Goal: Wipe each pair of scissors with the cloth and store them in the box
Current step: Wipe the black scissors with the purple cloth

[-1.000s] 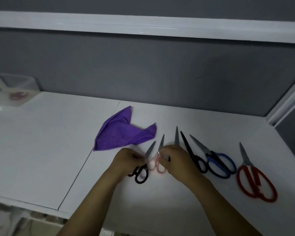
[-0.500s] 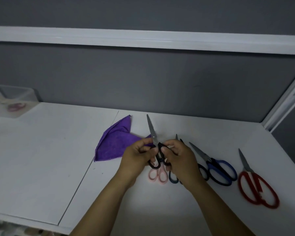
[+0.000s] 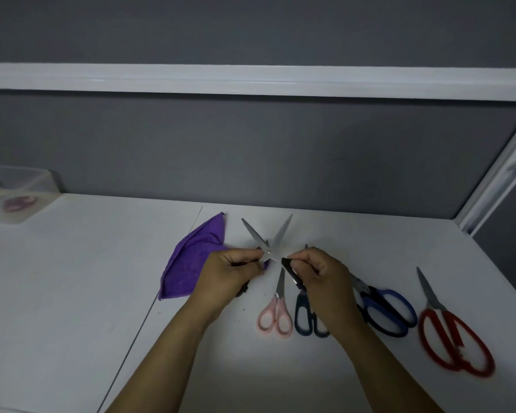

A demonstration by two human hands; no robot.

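Both hands hold the black-handled scissors (image 3: 268,244) above the table, blades spread in a V that points away from me. My left hand (image 3: 231,271) grips one handle and my right hand (image 3: 319,274) grips the other. The purple cloth (image 3: 192,263) lies crumpled on the table just left of my left hand. On the table below my hands lie pink scissors (image 3: 276,314) and dark blue scissors (image 3: 304,318), partly hidden by my right wrist. The clear box (image 3: 15,189) stands at the far left with a pink pair inside.
Blue-handled scissors (image 3: 388,312) and large red-handled scissors (image 3: 453,341) lie to the right on the white table (image 3: 72,293). A grey wall panel runs along the back. A white frame post stands at the right corner.
The black scissors were lifted off the table by both hands, and their blades, closed half a second ago, now stand spread apart. The view has shifted slightly.
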